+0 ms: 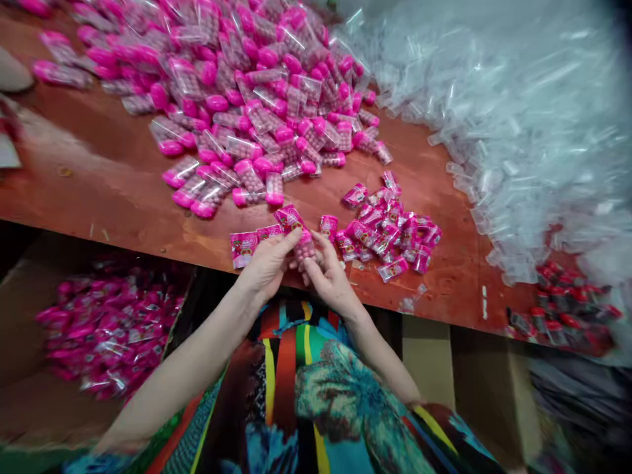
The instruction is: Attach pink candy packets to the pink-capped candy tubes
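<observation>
Near the table's front edge, my left hand and my right hand meet around a small clear bottle of pink balls. A shiny pink printed wrapper sits at the bottle's far end, under my left thumb. My right thumb and fingers close on the bottle from the other side. Whether the wrapper goes around the bottle or lies against it, I cannot tell. Beside my left hand lies a flat pink printed wrapper, and another is partly hidden behind the fingers. A pink wrapper lies just beyond my right hand.
Pink-capped bottles of balls form a large heap at the back. Pink wrappers are piled to the right. Clear empty tubes cover the far right, with red-and-black pieces below. An open cardboard box at lower left holds pink-wrapped items.
</observation>
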Available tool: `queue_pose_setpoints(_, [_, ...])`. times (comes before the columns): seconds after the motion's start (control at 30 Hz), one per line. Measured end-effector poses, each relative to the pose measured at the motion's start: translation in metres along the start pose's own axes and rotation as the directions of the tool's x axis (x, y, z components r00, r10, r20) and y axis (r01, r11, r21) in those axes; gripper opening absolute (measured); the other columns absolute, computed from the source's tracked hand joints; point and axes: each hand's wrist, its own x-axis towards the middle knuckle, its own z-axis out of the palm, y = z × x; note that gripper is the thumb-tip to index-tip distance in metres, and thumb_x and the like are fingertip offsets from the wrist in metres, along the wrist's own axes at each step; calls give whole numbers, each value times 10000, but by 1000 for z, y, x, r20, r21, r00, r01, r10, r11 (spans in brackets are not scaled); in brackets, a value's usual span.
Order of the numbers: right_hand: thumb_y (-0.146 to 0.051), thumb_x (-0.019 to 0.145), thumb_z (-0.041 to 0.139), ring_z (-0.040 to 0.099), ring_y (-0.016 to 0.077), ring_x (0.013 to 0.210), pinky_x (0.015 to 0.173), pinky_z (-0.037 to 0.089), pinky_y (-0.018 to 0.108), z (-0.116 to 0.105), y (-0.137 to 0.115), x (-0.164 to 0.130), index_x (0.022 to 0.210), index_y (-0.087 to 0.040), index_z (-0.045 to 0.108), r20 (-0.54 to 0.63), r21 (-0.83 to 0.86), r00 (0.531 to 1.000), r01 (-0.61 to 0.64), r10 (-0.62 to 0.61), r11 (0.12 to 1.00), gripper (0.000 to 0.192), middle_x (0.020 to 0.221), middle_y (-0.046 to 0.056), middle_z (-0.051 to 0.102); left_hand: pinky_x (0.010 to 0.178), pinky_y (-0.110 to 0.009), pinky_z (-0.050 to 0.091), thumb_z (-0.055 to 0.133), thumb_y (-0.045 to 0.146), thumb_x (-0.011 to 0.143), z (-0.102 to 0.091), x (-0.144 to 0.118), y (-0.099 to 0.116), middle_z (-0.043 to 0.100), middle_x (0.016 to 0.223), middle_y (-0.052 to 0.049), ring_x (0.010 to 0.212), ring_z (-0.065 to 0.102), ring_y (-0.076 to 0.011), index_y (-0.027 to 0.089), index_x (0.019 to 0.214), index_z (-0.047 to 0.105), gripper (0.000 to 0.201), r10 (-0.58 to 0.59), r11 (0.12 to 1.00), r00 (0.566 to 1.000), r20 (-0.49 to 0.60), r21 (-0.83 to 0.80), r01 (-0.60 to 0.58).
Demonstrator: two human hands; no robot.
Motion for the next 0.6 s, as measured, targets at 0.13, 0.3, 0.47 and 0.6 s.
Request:
queue_pose_setpoints(0.13, [-521, 971, 588, 509, 96, 570, 474, 405, 215, 2, 6, 3, 1443, -306, 311, -41, 104, 998, -51, 55, 993, 588, 783, -45, 577, 447, -198, 408, 872, 479, 693, 1, 0, -5, 622, 571, -22, 474, 541, -86, 113, 667, 681, 413, -33, 995, 999, -5, 90, 34])
queue_pose_setpoints(0.3, [-493, 949, 632, 440, 62, 491, 445, 354, 205, 1, 2, 6, 1428, -325, 347, -79, 79, 996, -42, 48, 996, 582, 741, -81, 513, 497, -263, 506, 872, 481, 688, 6, -5, -8, 661, 588, -48, 491, 616, -151, 111, 737, 704, 410, -86, 987, 996, 13, 135, 84])
queue_pose_setpoints(0.47, [-498, 941, 640, 465, 61, 454, 444, 371, 212, -5, 0, 6, 1438, -304, 337, -30, 167, 996, -78, 84, 983, 613, 730, -82, 593, 499, -281, 531, 859, 436, 719, 11, -7, -2, 664, 611, -41, 496, 611, -151, 119, 755, 669, 372, -51, 995, 998, 34, 88, 48])
queue_pose_setpoints(0.6, [-501, 916, 675, 514, 67, 462, 473, 416, 210, -8, 5, 4, 1427, -285, 360, -43, 182, 995, -76, 85, 980, 638, 726, -73, 650, 518, -276, 528, 832, 444, 751, 9, -5, -4, 662, 629, -41, 516, 605, -145, 123, 746, 657, 366, -24, 998, 998, 53, 59, 20])
